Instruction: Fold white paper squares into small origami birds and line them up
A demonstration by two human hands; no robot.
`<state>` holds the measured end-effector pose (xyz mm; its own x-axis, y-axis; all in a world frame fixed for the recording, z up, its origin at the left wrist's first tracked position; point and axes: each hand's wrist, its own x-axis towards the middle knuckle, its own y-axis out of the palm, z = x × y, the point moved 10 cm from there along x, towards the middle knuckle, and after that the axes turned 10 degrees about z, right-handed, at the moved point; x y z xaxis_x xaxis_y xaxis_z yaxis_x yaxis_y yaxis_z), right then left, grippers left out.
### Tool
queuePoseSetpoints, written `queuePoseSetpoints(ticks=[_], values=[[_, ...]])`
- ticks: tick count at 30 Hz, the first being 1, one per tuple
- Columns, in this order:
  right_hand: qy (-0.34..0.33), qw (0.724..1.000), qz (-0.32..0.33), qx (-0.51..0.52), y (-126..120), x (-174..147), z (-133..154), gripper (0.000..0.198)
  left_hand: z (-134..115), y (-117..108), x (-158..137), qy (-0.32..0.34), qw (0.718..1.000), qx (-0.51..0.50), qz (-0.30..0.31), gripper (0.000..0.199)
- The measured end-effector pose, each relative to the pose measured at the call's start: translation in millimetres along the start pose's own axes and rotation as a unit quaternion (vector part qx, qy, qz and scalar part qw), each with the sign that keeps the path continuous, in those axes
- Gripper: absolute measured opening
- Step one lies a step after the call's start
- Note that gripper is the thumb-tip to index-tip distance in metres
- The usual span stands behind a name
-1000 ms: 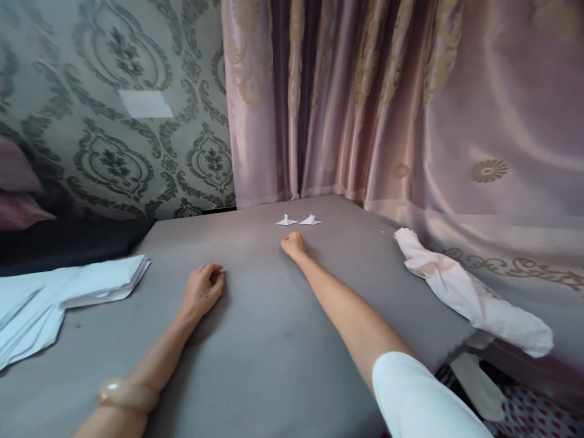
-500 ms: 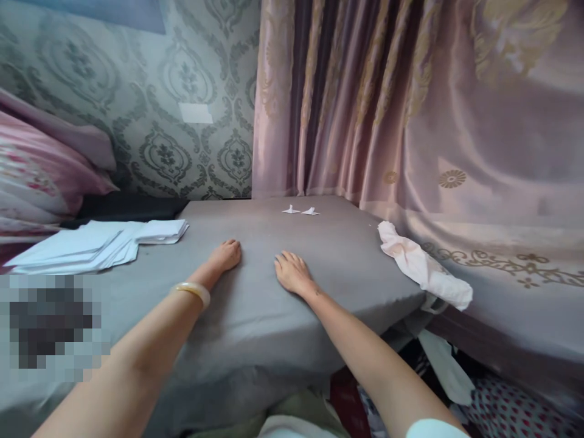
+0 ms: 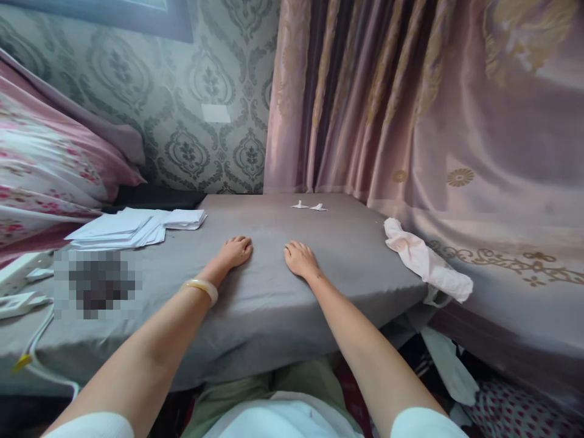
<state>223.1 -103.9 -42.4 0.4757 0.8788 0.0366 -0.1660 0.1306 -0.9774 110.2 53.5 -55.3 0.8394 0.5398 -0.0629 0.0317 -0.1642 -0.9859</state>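
My left hand [image 3: 236,251], with a pale bangle [image 3: 204,288] on the wrist, rests palm down on the grey cloth-covered table [image 3: 255,316]. Nothing shows in it, and its fingers lie loosely on the cloth. To its right, a short gap away, my right hand [image 3: 301,259] also lies palm down and holds nothing visible. Beyond the hands, toward the far edge, stand two small folded white paper pieces [image 3: 300,205], side by side. Left of my left hand lie a stack of white paper sheets [image 3: 114,230] and a smaller stack of white paper [image 3: 185,219].
A pinkish-white cloth [image 3: 426,261] lies along the table's right edge by the curtain [image 3: 456,121]. At the left are a white power strip [image 3: 22,271], a white cable [image 3: 41,359] and a blurred-out dark patch [image 3: 100,283]. Floral bedding [image 3: 50,158] is heaped behind the paper.
The view has turned slightly left, so the power strip and cable now show. My right hand's fingers have drawn a little closer together. Both hands stay on the table; the papers have not moved.
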Motion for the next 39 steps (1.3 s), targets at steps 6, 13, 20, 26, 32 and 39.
queuePoseSetpoints(ticks=[6, 13, 20, 26, 32, 39], values=[[-0.01, 1.0, 0.002, -0.026, -1, -1, 2, 0.043, -1, -14, -4, 0.036, 0.999, -0.032, -0.011, 0.035], [-0.033, 0.998, 0.014, -0.054, -7, 6, 9, 0.036, 23, -26, 7, 0.054, 0.993, -0.1, -0.031, 0.028], [0.011, 0.999, 0.036, -0.031, -8, 64, 11, 0.025, 72, -36, 32, -0.033, 0.982, -0.163, -0.089, 0.028], [0.013, 1.0, 0.01, 0.016, 12, 98, 29, 0.022, 152, -71, 33, -0.239, 0.938, -0.124, -0.219, 0.048], [0.009, 0.995, -0.013, 0.095, 17, 100, 23, 0.016, 214, -86, 41, -0.313, 0.928, -0.074, -0.188, 0.055], [-0.007, 0.993, -0.02, 0.12, 17, 101, 21, 0.016, 239, -71, 49, -0.344, 0.93, -0.066, -0.115, 0.057]])
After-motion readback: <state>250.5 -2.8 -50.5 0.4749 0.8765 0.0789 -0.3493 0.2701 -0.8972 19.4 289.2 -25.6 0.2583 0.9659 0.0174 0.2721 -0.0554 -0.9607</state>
